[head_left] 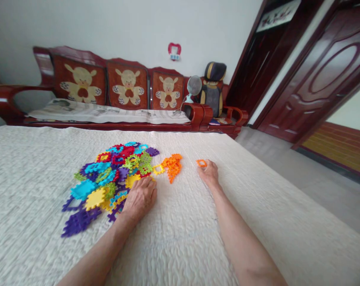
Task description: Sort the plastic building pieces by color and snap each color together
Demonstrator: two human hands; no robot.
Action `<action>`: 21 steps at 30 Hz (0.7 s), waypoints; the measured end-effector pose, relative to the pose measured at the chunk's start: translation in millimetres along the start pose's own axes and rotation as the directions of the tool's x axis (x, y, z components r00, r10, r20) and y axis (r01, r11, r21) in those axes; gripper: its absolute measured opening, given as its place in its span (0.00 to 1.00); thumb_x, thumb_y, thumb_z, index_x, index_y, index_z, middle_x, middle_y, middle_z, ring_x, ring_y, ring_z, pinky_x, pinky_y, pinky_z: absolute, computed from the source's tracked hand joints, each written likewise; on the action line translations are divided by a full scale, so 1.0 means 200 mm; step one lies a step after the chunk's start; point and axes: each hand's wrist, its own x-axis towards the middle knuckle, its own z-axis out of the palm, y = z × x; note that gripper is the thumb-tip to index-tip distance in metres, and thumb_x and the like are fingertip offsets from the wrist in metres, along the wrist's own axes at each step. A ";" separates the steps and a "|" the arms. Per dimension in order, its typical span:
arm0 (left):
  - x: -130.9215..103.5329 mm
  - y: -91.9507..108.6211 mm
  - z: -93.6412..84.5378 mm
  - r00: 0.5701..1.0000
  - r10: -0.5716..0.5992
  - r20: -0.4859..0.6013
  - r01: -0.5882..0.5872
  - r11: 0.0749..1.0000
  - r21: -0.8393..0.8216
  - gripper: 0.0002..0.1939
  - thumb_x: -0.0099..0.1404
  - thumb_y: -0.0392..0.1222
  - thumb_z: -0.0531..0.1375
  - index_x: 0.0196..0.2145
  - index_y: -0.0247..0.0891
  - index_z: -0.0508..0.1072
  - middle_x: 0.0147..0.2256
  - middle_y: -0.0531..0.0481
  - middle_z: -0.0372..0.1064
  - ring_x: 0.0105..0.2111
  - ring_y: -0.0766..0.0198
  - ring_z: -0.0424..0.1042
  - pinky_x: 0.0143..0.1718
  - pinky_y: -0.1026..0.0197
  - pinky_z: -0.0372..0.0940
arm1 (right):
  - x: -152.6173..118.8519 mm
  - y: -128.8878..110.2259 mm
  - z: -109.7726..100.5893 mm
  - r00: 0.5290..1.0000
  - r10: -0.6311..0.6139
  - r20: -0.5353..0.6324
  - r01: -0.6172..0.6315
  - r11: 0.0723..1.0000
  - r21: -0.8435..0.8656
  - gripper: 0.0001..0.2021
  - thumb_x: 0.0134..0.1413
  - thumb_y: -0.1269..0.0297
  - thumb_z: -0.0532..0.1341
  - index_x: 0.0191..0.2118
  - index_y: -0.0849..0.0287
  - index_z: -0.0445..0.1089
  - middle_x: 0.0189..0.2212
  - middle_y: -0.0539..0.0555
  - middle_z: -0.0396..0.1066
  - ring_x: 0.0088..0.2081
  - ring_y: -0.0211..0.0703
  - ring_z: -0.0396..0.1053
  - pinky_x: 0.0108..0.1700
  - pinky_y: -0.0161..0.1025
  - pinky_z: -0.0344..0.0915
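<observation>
A heap of plastic interlocking tiles [90, 190] in purple, blue, yellow, green and red lies on the quilted cover. My left hand [141, 194] rests palm down at its near right edge, fingers curled. A bit of yellow shows by those fingertips, but what they grip, if anything, is hidden. Further right, my right hand [209, 173] pinches an orange interlocking tile [201, 163] with a square hole, just at the cover's surface. Between the hands sits a small group of orange tiles [171, 166], with a yellow frame-shaped tile [158, 169] touching its left side.
A pale quilted cover [180, 246] spreads over the whole surface in front of me. Beyond its far edge stands a red wooden sofa [202, 115] with bear cushions [129, 85]. A small fan [194, 85] stands near the sofa's right end. Dark wooden doors [326, 75] are at the right.
</observation>
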 end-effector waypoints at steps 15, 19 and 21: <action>-0.01 0.03 0.05 0.999 -0.044 -0.008 0.044 0.998 0.052 0.12 0.69 0.37 0.48 0.40 0.39 0.71 0.44 0.42 0.70 0.47 0.53 0.68 0.48 0.50 0.62 | 0.18 -0.03 -0.02 0.992 0.116 0.039 -0.107 0.977 -0.184 0.20 0.56 0.56 0.59 0.50 0.62 0.70 0.45 0.63 0.71 0.48 0.54 0.67 0.47 0.43 0.62; -0.01 0.02 0.05 0.999 -0.032 -0.028 0.033 0.998 0.044 0.11 0.69 0.37 0.49 0.41 0.39 0.71 0.45 0.42 0.70 0.48 0.53 0.67 0.49 0.50 0.62 | 0.28 -0.01 0.03 0.985 0.167 0.042 -0.155 0.966 -0.206 0.20 0.57 0.56 0.58 0.51 0.62 0.69 0.46 0.63 0.71 0.48 0.53 0.68 0.46 0.43 0.63; -0.01 0.02 0.05 0.999 -0.033 -0.033 0.034 0.999 0.040 0.11 0.69 0.36 0.50 0.42 0.39 0.71 0.46 0.42 0.70 0.48 0.54 0.68 0.49 0.51 0.62 | 0.30 0.00 0.05 0.984 0.171 0.049 -0.157 0.964 -0.215 0.20 0.57 0.56 0.58 0.52 0.61 0.69 0.46 0.62 0.72 0.48 0.52 0.68 0.46 0.42 0.63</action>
